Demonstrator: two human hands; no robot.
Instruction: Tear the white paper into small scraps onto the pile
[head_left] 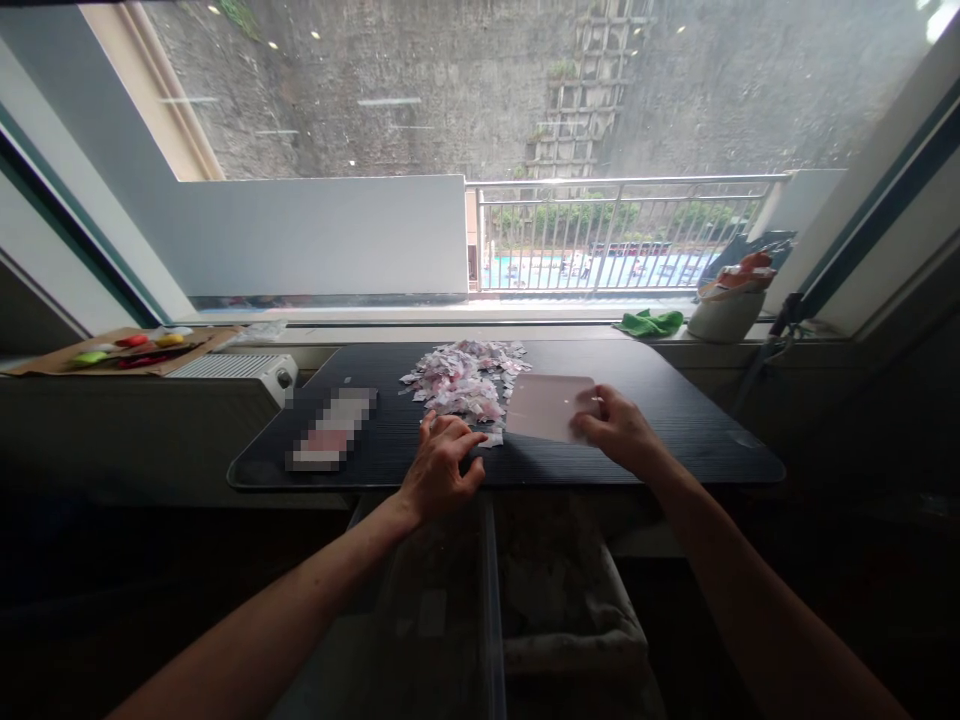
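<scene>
A heap of torn paper scraps (461,378), white with pink tints, lies on the dark tabletop (637,370). My left hand (448,455) is at the front edge of the heap, fingers bent and thumb apart, with no object visible in it. One loose scrap (491,438) lies by its fingertips. Between the thumb and fingers of my right hand (619,428) is the right end of a thin, flat pinkish sheet (547,408) with rounded corners. The sheet's left edge meets the right side of the heap. My right fingertips are slightly blurred.
A pixelated flat item (332,430) lies at the table's left. Below the front edge are a clear-walled bin (491,600) and a lined box (574,655). Along the window sit a cardboard sheet (45,362) with colourful items, a green cloth (649,322) and a white pot (727,315).
</scene>
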